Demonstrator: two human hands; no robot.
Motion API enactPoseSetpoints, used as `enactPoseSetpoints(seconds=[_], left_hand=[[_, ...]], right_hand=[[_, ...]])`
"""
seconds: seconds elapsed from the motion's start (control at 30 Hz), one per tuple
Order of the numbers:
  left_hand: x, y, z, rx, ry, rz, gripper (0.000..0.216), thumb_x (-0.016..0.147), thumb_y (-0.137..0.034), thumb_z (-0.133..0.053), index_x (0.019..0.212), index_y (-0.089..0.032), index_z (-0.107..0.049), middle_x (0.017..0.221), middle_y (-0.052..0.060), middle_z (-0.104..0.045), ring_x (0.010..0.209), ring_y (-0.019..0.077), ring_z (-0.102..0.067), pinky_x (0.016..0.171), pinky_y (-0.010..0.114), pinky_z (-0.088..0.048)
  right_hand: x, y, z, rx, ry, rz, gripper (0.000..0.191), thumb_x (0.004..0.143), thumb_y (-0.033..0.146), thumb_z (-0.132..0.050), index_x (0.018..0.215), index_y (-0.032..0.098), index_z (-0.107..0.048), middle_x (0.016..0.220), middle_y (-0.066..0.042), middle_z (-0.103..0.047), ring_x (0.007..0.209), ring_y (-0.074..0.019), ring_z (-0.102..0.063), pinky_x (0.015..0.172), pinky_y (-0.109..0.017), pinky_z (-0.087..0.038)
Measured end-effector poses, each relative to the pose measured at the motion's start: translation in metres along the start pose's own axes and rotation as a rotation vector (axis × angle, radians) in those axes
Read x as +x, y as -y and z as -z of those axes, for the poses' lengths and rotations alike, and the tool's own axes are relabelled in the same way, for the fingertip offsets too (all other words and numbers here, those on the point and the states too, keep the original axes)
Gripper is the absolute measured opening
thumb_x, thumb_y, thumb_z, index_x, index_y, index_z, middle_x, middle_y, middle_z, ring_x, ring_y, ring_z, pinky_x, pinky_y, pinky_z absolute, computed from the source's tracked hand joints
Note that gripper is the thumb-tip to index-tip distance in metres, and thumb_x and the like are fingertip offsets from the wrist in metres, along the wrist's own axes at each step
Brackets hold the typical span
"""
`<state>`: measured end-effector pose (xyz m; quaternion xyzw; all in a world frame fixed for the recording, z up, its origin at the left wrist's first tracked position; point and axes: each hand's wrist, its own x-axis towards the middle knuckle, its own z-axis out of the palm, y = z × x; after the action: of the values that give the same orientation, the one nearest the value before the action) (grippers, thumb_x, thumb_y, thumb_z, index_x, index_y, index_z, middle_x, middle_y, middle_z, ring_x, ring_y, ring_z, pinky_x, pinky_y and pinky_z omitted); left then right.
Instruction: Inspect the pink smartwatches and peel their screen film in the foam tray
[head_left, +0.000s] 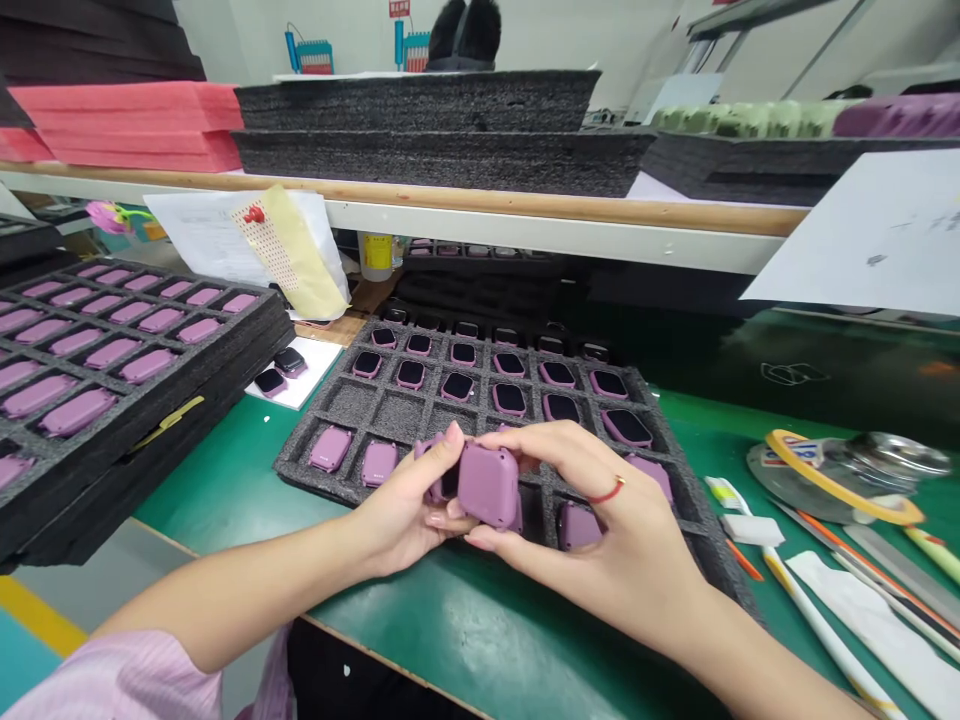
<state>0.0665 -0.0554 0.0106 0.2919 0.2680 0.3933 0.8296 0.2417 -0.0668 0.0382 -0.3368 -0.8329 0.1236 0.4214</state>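
Watch case between left hand, right hand; foam tray beneath

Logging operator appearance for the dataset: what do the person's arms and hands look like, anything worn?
No gloves on the left hand or the right hand. A thin red ring sits on a finger of the right hand. A pale pink sleeve shows at the left arm, with the forearm bare.

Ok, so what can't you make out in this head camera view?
Head view:
The purple case in the left hand: mostly hidden by the fingers.
Foam tray cells beneath the right hand: hidden by that hand.
White sheet at upper right: cut off by the right edge, its marks too small to read.
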Motion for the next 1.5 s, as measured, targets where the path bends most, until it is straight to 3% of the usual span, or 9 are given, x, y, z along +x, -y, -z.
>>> enactPoseSetpoints(seconds=[0.27,0.43,0.63,0.73,0.97,1.17,1.27,1.37,1.5], left_hand=[[-0.002,-0.008,-0.002,-0.043,0.048,0.119,0.061,0.067,-0.065,-0.083,0.084,-0.007,-0.072,0.069,0.005,-0.065,0.040,-0.0017,-0.033,0.035,0.013,-0.016],[0.001,-0.006,-0.003,-0.069,0.010,0.094,0.053,0.074,-0.059,-0.081,0.083,-0.008,-0.070,0.069,0.005,-0.064,0.043,-0.0004,-0.035,0.036,0.012,-0.019],[-0.001,0.002,-0.002,0.002,0.095,0.165,0.046,0.069,-0.048,-0.088,0.086,-0.014,-0.063,0.071,0.003,-0.065,0.046,0.0030,-0.044,0.038,0.015,-0.018],[-0.004,0.003,-0.003,0.111,0.146,0.264,0.041,0.066,-0.036,-0.090,0.086,-0.015,-0.061,0.079,0.008,-0.072,0.043,0.0040,-0.046,0.037,0.019,-0.019],[-0.006,0.001,-0.005,0.196,0.170,0.238,0.034,0.079,-0.048,-0.068,0.083,-0.016,-0.060,0.073,0.009,-0.074,0.032,0.0043,-0.037,0.035,0.023,-0.012],[-0.004,0.001,-0.004,0.080,0.077,0.128,0.037,0.078,-0.047,-0.077,0.088,-0.012,-0.070,0.077,0.005,-0.069,0.040,0.0001,-0.035,0.045,0.019,-0.022],[0.001,-0.001,-0.001,-0.048,0.041,0.133,0.049,0.080,-0.058,-0.073,0.090,-0.010,-0.073,0.076,0.006,-0.067,0.045,0.0029,-0.043,0.046,0.018,-0.026],[0.006,-0.003,0.002,-0.151,0.035,0.152,0.050,0.081,-0.059,-0.072,0.080,-0.010,-0.072,0.076,0.007,-0.067,0.046,0.0043,-0.046,0.045,0.018,-0.028],[0.009,-0.002,0.003,-0.189,0.043,0.151,0.049,0.077,-0.057,-0.079,0.076,-0.008,-0.071,0.074,0.008,-0.067,0.047,0.0035,-0.048,0.044,0.015,-0.027]], right_hand=[[0.003,-0.005,0.002,-0.013,0.038,0.047,0.047,0.083,0.032,-0.079,0.125,0.026,-0.058,0.112,-0.008,-0.074,0.102,-0.0242,-0.069,0.087,-0.040,-0.059],[0.004,-0.006,0.005,-0.061,0.052,0.096,0.047,0.083,0.026,-0.075,0.127,0.025,-0.059,0.113,-0.008,-0.076,0.101,-0.0245,-0.072,0.091,-0.042,-0.058],[0.024,-0.024,0.017,-0.155,-0.072,-0.120,0.033,0.082,0.033,-0.073,0.112,0.022,-0.068,0.105,-0.008,-0.078,0.092,-0.0257,-0.075,0.084,-0.041,-0.062],[0.032,-0.040,-0.001,-0.153,-0.031,-0.192,0.039,0.088,0.039,-0.067,0.119,0.016,-0.067,0.116,-0.014,-0.075,0.105,-0.0292,-0.073,0.093,-0.048,-0.060],[0.015,-0.070,-0.053,-0.091,0.204,-0.191,0.038,0.089,0.023,-0.065,0.126,0.015,-0.069,0.141,-0.018,-0.063,0.135,-0.0352,-0.056,0.114,-0.062,-0.041],[0.011,-0.054,-0.022,0.071,0.003,-0.221,0.030,0.105,0.035,-0.041,0.113,0.020,-0.065,0.119,-0.012,-0.074,0.115,-0.0227,-0.070,0.100,-0.045,-0.057],[0.011,-0.038,-0.007,0.230,-0.055,-0.108,0.033,0.093,0.055,-0.062,0.096,0.023,-0.061,0.112,-0.009,-0.072,0.106,-0.0216,-0.070,0.092,-0.038,-0.059],[0.009,-0.025,-0.003,0.228,0.085,0.009,0.038,0.074,0.042,-0.086,0.094,0.023,-0.061,0.120,-0.009,-0.068,0.105,-0.0211,-0.069,0.088,-0.032,-0.059],[0.006,-0.019,-0.007,0.198,0.088,0.007,0.015,0.085,0.023,-0.076,0.084,0.021,-0.062,0.118,-0.009,-0.070,0.090,-0.0156,-0.071,0.075,-0.026,-0.060]])
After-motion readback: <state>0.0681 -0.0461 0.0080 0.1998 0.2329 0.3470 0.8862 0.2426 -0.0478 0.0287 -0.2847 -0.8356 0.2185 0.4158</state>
